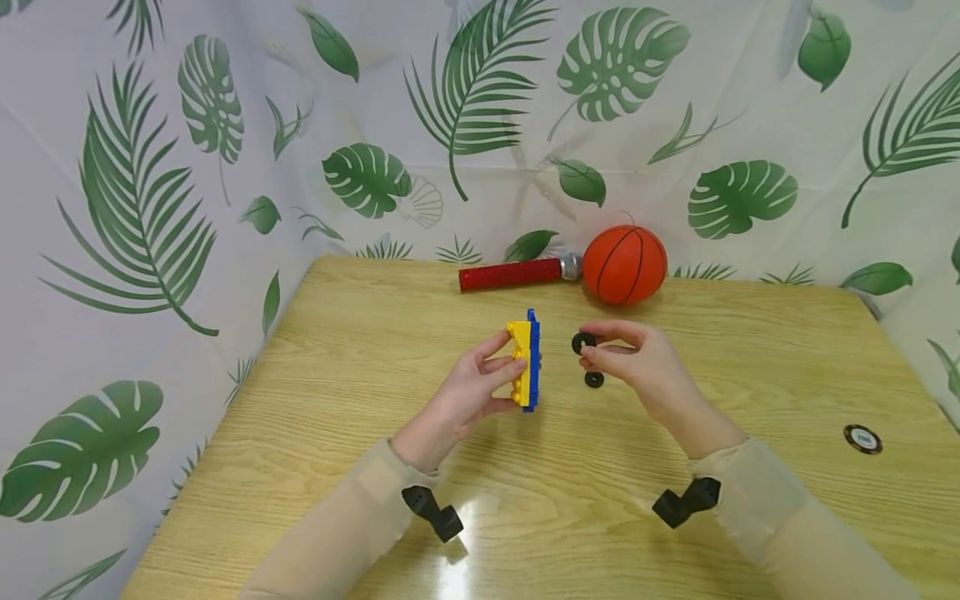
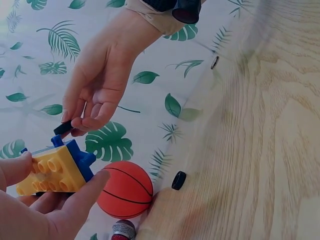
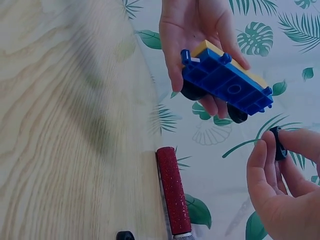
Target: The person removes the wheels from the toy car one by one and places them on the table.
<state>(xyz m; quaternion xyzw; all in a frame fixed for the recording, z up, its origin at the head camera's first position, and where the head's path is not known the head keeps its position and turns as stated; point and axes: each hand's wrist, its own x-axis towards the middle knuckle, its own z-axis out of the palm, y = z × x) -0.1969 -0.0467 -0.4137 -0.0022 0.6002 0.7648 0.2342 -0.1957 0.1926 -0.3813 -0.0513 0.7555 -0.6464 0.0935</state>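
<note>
My left hand holds a toy car above the table, fingers on one side and thumb on the other. The car has yellow bricks on a blue base and is turned on its side. Two black wheels sit along one side of it in the right wrist view; stubs stick out along the opposite side. To its right, my right hand pinches a loose black wheel between thumb and fingers, a short gap from the car. One more black wheel rests on the table below that hand.
At the back of the wooden table lie a red microphone and, touching or close to its head, a red basketball. A black-rimmed round chip lies at the right. Leaf-patterned cloth hangs behind.
</note>
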